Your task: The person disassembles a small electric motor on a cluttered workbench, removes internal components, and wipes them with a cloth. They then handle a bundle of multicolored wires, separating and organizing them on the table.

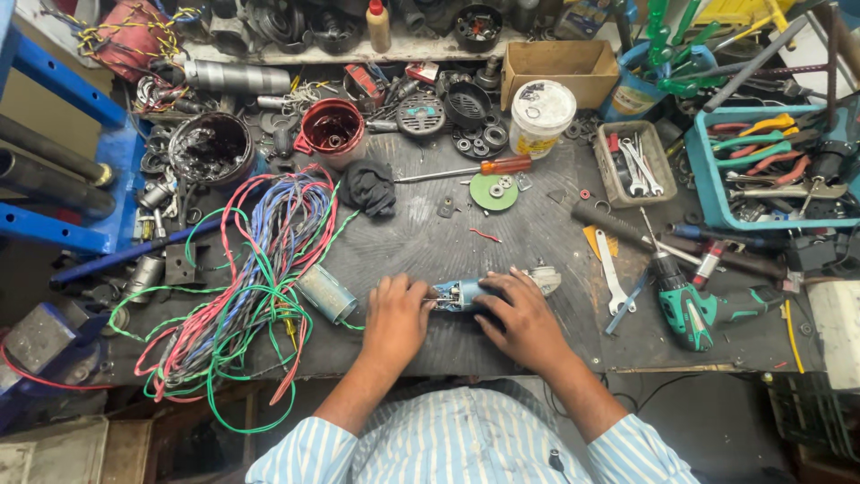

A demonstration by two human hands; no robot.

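A small blue power tool body (459,293) with a grey metal head lies on the dark workbench mat (502,224) near the front edge. My left hand (394,321) holds its left end, fingers curled around it. My right hand (522,315) wraps over the right part, next to the metal gear head (544,279). A grey cylindrical motor part (326,294) lies just left of my left hand.
A tangle of red, green and blue wires (260,269) covers the left. A green cordless drill (692,309), a wrench (609,273), an orange-handled screwdriver (475,168), a green disc (493,192), a black cloth (369,188), a white tub (540,116) and tool trays (770,166) surround the work area.
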